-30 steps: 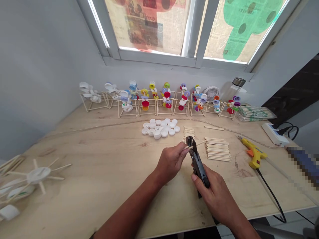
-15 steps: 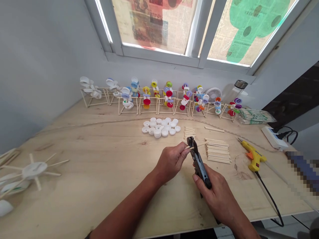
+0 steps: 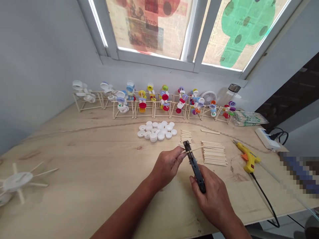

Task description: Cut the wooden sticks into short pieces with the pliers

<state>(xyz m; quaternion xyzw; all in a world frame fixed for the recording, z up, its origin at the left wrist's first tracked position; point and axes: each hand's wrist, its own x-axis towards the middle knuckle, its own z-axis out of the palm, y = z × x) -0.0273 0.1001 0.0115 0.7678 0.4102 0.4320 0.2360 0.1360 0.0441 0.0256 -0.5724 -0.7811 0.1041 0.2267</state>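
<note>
Your left hand (image 3: 167, 167) holds a stick (image 3: 196, 149), right hand (image 3: 211, 202) holds pliers (image 3: 195, 169); a weak grip may let the stick slip.

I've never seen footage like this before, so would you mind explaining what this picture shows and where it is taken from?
There is no machine here. The picture comes from a camera worn on a person's head, looking forward and down at their own two bare hands. The left hand holds a thin wooden stick, and the right hand grips black pliers, whose tip meets the stick. On the plywood table lie a pile of white bottle caps, a stack of sticks and a yellow glue gun. Along the wall under the window stands a row of stick frames carrying coloured caps.
</note>
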